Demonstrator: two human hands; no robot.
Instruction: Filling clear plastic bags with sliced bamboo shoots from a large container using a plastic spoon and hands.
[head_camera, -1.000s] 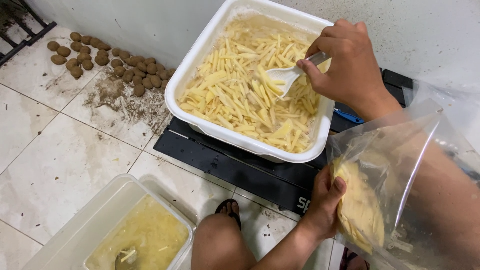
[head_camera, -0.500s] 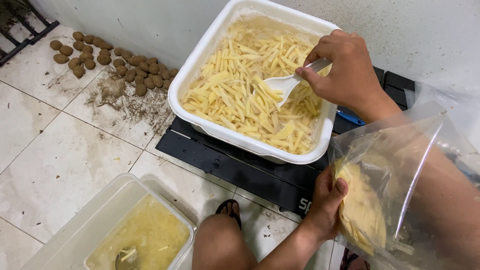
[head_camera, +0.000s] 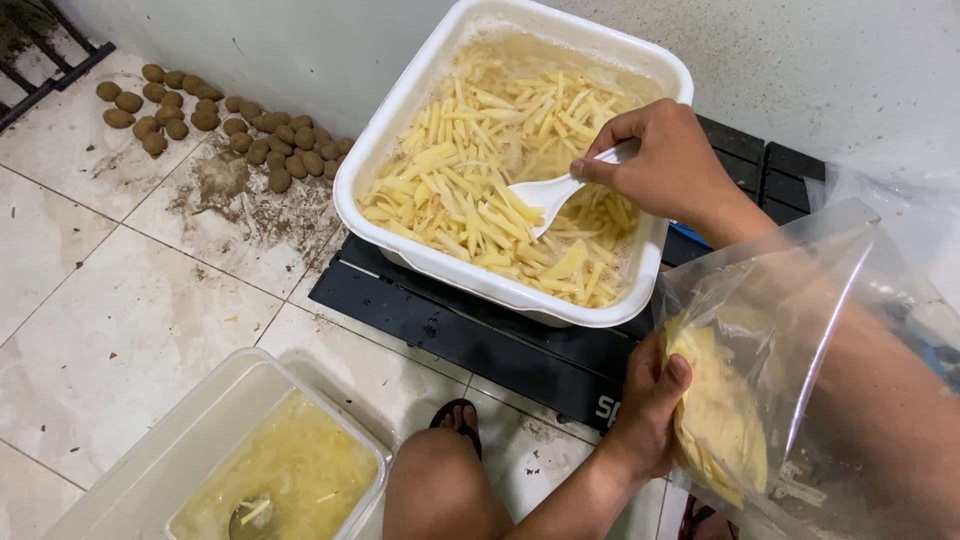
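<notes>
A white rectangular tub (head_camera: 400, 225) holds many raw potato sticks (head_camera: 470, 170) in cloudy water. My right hand (head_camera: 665, 165) grips a white plastic spoon (head_camera: 555, 190) whose bowl dips into the sticks near the tub's middle right. My left hand (head_camera: 650, 400) holds the edge of a clear plastic bag (head_camera: 800, 330) below and to the right of the tub. The bag has a heap of potato sticks (head_camera: 720, 420) inside it. My right forearm passes behind the bag.
The tub rests on a black flat platform (head_camera: 450, 330) on a tiled floor. Several small brown potatoes (head_camera: 240, 135) lie along the wall at the upper left. A clear plastic container (head_camera: 230, 460) with yellowish liquid stands at the lower left. My knee (head_camera: 440, 490) and sandalled foot show below.
My right hand has pushed the spoon a little further left and down into the potato sticks. My left hand and the bag have stayed in place.
</notes>
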